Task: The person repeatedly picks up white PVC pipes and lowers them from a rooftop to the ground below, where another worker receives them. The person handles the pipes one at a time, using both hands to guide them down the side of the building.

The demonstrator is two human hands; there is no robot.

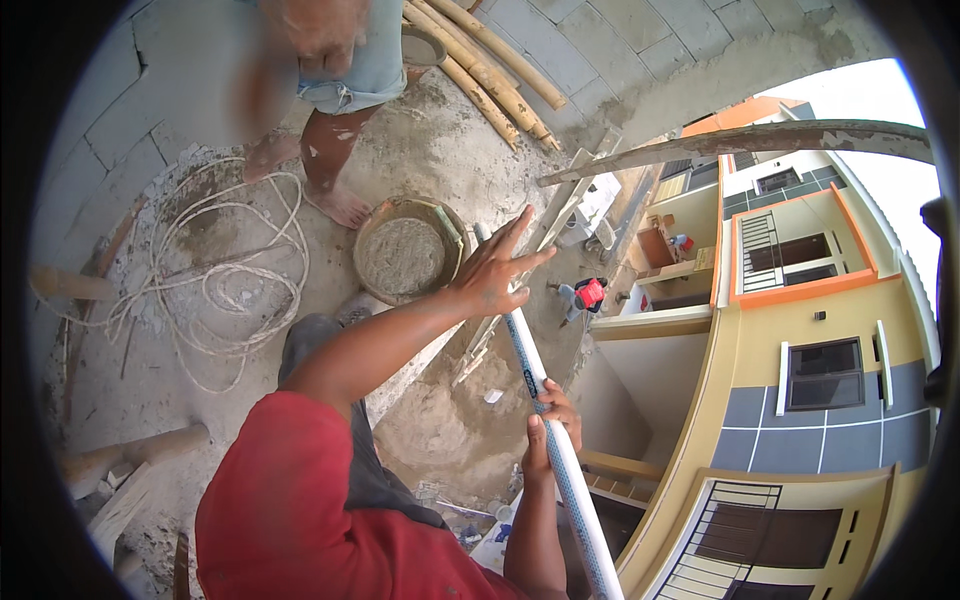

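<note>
A long white pipe (572, 500) with a blue printed strip runs up from the lower right toward the middle. My right hand (550, 425) is wrapped round it below the middle. My left hand (495, 270), with fingers spread, lies over the pipe's upper part, thumb beside it. Just left of that hand sits a round bucket (398, 255) of grey wet mix. Above the bucket a co-worker's bare leg and foot (335, 200) rest on the dusty concrete floor; the co-worker's hand is at the top.
Coiled white rope (235, 265) lies left. Bamboo poles (485, 75) rest by the block wall (630, 45). A curved bar (740, 142) crosses upper right. An open drop shows a person in red (590, 296) far below and a yellow building (760, 340) opposite. Wood scraps (130, 500) lie lower left.
</note>
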